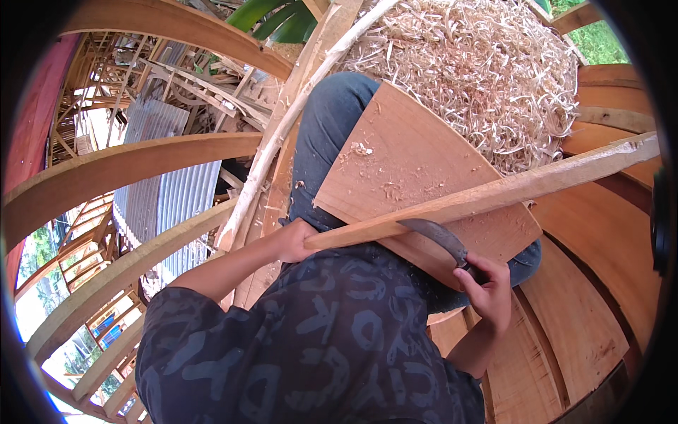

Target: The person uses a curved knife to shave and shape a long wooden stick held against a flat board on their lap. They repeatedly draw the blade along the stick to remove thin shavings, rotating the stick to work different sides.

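Note:
My left hand (294, 240) is closed round the near left end of a long wooden strip (487, 192). The strip slants up to the right across a flat, pale brown board (395, 152) that rests on my lap. My right hand (486, 286) grips the dark handle of a curved knife (436, 237). Its blade points up and left, with the tip at the lower edge of the strip; whether it bites into the wood I cannot tell. Small shavings lie on the board.
A big heap of curled wood shavings (473, 71) lies ahead of my knees. Curved timber ribs (127, 166) arch on the left, and wide planks (565, 332) curve on the right. Beyond the ribs are corrugated metal sheets (169, 191) and scrap wood (205, 92).

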Demonstrator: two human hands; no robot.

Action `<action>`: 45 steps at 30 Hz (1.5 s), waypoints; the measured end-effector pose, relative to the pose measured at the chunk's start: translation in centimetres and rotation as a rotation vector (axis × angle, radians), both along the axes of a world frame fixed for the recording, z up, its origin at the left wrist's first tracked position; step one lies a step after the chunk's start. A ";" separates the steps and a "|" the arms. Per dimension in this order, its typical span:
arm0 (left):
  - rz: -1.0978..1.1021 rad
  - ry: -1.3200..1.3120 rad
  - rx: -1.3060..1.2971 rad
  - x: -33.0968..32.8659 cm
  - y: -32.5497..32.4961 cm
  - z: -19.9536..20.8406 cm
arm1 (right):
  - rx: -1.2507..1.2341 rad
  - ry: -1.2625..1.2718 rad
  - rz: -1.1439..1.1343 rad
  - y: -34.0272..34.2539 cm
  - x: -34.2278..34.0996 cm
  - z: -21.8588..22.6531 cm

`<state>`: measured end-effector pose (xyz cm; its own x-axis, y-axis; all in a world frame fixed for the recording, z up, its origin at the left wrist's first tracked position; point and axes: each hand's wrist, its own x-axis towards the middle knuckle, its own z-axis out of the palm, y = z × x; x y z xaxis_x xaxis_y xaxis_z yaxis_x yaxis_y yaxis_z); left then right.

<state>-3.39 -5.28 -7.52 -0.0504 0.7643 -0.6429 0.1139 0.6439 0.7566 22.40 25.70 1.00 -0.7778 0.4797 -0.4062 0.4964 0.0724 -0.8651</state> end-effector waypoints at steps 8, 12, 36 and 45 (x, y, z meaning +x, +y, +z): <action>0.006 0.008 0.001 0.0 0.1 0.0 | -0.090 -0.073 -0.141 -0.2 0.2 0.1; -0.006 0.012 0.009 0.0 0.1 0.1 | -0.082 -0.037 -0.216 -0.2 0.2 0.3; -0.011 0.012 0.013 -0.1 -0.7 -0.9 | -0.062 0.055 -0.167 -0.6 -0.2 -0.1; 0.099 0.032 0.114 0.6 -1.1 -1.4 | -0.025 0.116 0.008 -0.9 -1.0 0.6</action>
<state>-2.75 -6.34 -8.94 -0.1481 0.8224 -0.5493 0.0795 0.5635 0.8223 21.39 24.78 1.60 -0.8242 0.4638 -0.3249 0.3923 0.0539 -0.9183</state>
